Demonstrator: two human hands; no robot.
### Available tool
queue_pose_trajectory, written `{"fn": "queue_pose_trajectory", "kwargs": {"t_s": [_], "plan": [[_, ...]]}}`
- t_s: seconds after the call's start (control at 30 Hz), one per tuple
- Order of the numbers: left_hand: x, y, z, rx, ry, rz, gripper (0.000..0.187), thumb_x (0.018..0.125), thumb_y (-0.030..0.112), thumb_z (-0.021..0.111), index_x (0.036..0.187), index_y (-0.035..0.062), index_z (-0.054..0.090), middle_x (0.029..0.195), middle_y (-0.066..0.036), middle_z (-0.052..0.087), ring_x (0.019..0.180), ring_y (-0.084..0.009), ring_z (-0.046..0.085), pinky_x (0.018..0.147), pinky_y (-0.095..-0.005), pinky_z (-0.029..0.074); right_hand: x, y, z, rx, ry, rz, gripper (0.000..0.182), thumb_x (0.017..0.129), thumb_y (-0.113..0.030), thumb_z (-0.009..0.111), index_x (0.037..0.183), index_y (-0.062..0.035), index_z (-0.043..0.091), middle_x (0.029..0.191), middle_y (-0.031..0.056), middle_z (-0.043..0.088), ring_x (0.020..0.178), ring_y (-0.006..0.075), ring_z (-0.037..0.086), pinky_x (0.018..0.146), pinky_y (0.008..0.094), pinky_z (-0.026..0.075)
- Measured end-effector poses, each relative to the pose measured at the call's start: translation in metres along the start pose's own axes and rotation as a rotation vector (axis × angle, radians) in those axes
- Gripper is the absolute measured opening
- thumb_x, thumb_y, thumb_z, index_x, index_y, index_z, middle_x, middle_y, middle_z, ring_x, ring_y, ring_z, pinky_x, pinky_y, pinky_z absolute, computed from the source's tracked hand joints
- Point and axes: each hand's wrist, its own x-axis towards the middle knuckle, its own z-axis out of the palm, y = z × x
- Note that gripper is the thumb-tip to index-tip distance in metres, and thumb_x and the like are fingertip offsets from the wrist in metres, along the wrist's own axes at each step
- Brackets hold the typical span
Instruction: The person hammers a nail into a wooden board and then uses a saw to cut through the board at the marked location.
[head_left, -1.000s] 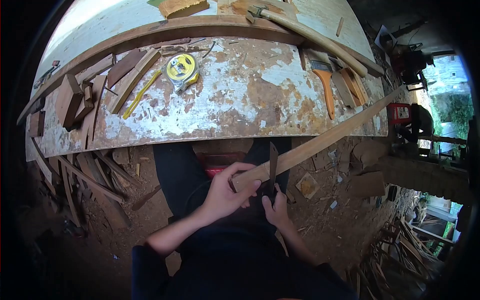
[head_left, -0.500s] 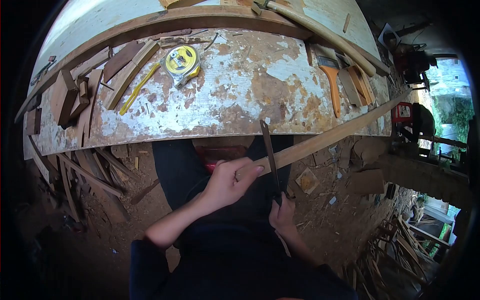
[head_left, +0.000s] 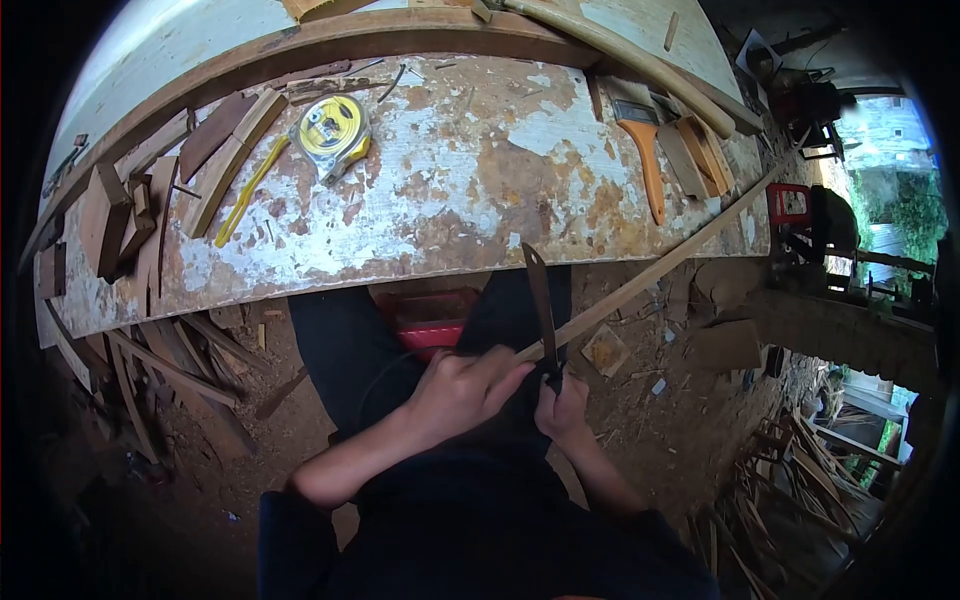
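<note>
My left hand (head_left: 458, 395) is closed around the near end of a long wooden strip (head_left: 640, 285), over my lap. From there the strip slants up to the right, past the front edge of the workbench (head_left: 400, 262). In my right hand (head_left: 563, 402) is the black handle of a long dark blade (head_left: 539, 300) with a hole near its tip. The blade points upward and crosses the strip just beyond my left fingers. Its teeth or cutting edge do not show clearly, and my left fingers hide the strip's end.
On the bench lie a yellow tape measure (head_left: 332, 138), an orange-handled paintbrush (head_left: 645, 165), a hammer (head_left: 620, 65) and wood offcuts (head_left: 105, 220). A red stool (head_left: 425, 322) shows between my legs. More wood pieces (head_left: 190, 380) lie on the floor at left.
The strip has turned and now shows a narrower face, its near end lower. My left hand has rolled with it and moved slightly down. The whole view has shifted a little.
</note>
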Motion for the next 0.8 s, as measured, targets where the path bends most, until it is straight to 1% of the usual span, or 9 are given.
{"fn": "queue_pose_trajectory", "kwargs": {"t_s": [0.03, 0.13, 0.23, 0.33, 0.47, 0.53, 0.67, 0.77, 0.8], "plan": [[-0.001, 0.004, -0.003, 0.036, -0.030, 0.003, 0.015, 0.099, 0.011, 0.078, 0.093, 0.0013, 0.068, 0.068, -0.015, 0.066, 0.058, -0.0356, 0.069, 0.049, -0.0426, 0.050, 0.004, -0.010, -0.004, 0.006, -0.008, 0.011, 0.038, 0.086, 0.000, 0.066, 0.121, 0.0145, 0.061, 0.082, 0.0209, 0.071, 0.069, 0.0451, 0.069, 0.070, 0.0556, 0.055], [0.008, 0.002, -0.007, 0.025, 0.067, 0.058, 0.017, 0.100, 0.013, 0.078, 0.092, 0.0021, 0.068, 0.066, -0.014, 0.066, 0.056, -0.0342, 0.069, 0.048, -0.0428, 0.051, -0.033, 0.043, 0.028, 0.017, 0.021, -0.057, 0.037, 0.085, 0.001, 0.066, 0.119, 0.0147, 0.061, 0.079, 0.0225, 0.069, 0.066, 0.0459, 0.069, 0.065, 0.0536, 0.056], [0.004, -0.001, -0.006, 0.092, 0.012, 0.085, 0.018, 0.100, 0.014, 0.078, 0.092, 0.0024, 0.067, 0.064, -0.012, 0.066, 0.055, -0.0333, 0.069, 0.048, -0.0425, 0.051, -0.018, 0.030, 0.020, 0.032, 0.047, -0.090, 0.037, 0.084, 0.002, 0.066, 0.118, 0.0147, 0.061, 0.078, 0.0238, 0.068, 0.065, 0.0464, 0.069, 0.062, 0.0523, 0.056], [0.005, 0.003, -0.006, 0.113, -0.027, 0.091, 0.018, 0.100, 0.015, 0.078, 0.093, 0.0026, 0.067, 0.063, -0.012, 0.066, 0.055, -0.0328, 0.069, 0.048, -0.0420, 0.052, 0.001, 0.006, 0.012, 0.054, 0.033, -0.018, 0.033, 0.084, 0.003, 0.067, 0.114, 0.0147, 0.063, 0.076, 0.0242, 0.066, 0.065, 0.0457, 0.069, 0.061, 0.0508, 0.056], [0.010, 0.000, -0.007, 0.133, -0.003, 0.116, 0.018, 0.100, 0.015, 0.077, 0.092, 0.0028, 0.066, 0.062, -0.012, 0.066, 0.054, -0.0329, 0.069, 0.047, -0.0422, 0.051, -0.010, 0.045, 0.024, 0.065, 0.028, -0.089, 0.025, 0.086, 0.003, 0.069, 0.108, 0.0143, 0.065, 0.072, 0.0240, 0.065, 0.062, 0.0440, 0.068, 0.058, 0.0495, 0.054], [0.002, -0.002, -0.003, 0.155, -0.043, 0.127, 0.018, 0.100, 0.015, 0.077, 0.092, 0.0029, 0.066, 0.063, -0.012, 0.066, 0.054, -0.0330, 0.069, 0.047, -0.0424, 0.052, 0.018, 0.004, 0.001, 0.097, 0.002, -0.070, 0.023, 0.087, 0.002, 0.071, 0.106, 0.0141, 0.066, 0.071, 0.0239, 0.064, 0.061, 0.0433, 0.067, 0.058, 0.0490, 0.054], [0.012, 0.001, -0.012, 0.135, -0.006, 0.140, 0.020, 0.100, 0.016, 0.078, 0.091, 0.0031, 0.065, 0.062, -0.011, 0.065, 0.054, -0.0329, 0.068, 0.047, -0.0423, 0.051, 0.002, 0.034, 0.022, 0.038, 0.029, -0.096, 0.024, 0.089, 0.000, 0.073, 0.107, 0.0146, 0.067, 0.070, 0.0235, 0.064, 0.061, 0.0428, 0.067, 0.058, 0.0485, 0.054], [0.012, -0.007, -0.008, 0.137, -0.016, 0.127, 0.020, 0.100, 0.016, 0.078, 0.091, 0.0031, 0.065, 0.061, -0.012, 0.064, 0.054, -0.0334, 0.068, 0.047, -0.0423, 0.051, 0.010, 0.034, 0.015, 0.046, -0.020, -0.082, 0.021, 0.090, 0.001, 0.073, 0.106, 0.0146, 0.069, 0.071, 0.0234, 0.066, 0.064, 0.0427, 0.069, 0.061, 0.0465, 0.056], [0.008, -0.006, -0.005, 0.142, -0.035, 0.117, 0.021, 0.100, 0.016, 0.078, 0.091, 0.0031, 0.065, 0.061, -0.012, 0.064, 0.054, -0.0335, 0.068, 0.047, -0.0423, 0.050, 0.030, 0.008, -0.001, 0.063, -0.047, -0.043, 0.020, 0.090, 0.001, 0.072, 0.105, 0.0145, 0.069, 0.072, 0.0233, 0.067, 0.065, 0.0427, 0.070, 0.062, 0.0459, 0.056]]}}
